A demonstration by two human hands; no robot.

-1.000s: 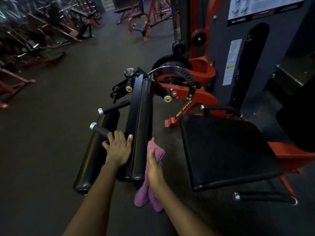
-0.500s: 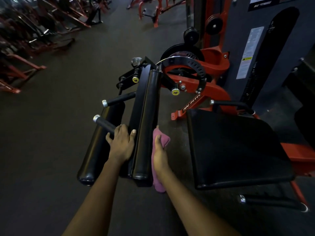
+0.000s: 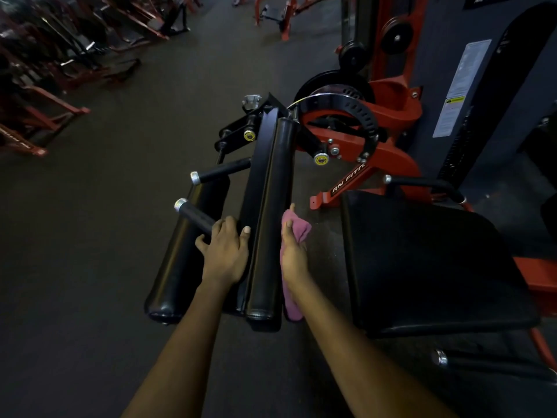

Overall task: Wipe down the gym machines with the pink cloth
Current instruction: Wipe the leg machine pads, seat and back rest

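A red and black gym machine stands before me with a long black roller pad (image 3: 268, 206) at centre. My right hand (image 3: 291, 251) holds the pink cloth (image 3: 297, 229) against the pad's right side; the cloth's lower end hangs out under my wrist. My left hand (image 3: 224, 251) rests on the left of the same pad arm, fingers curled over a black handle bar (image 3: 196, 215), thumb against the pad. A second roller pad (image 3: 184, 257) lies lower left. The black seat (image 3: 428, 260) is to the right.
The red frame and perforated black cam wheel (image 3: 343, 116) sit behind the pads. A grey weight-stack cover (image 3: 470, 86) rises at the right. More red machines (image 3: 45, 70) line the far left. Dark rubber floor (image 3: 90, 236) spreads left of me.
My right hand has slid the cloth up along the pad's right side, away from me. The view has dropped and moved closer. My left hand has kept its place.
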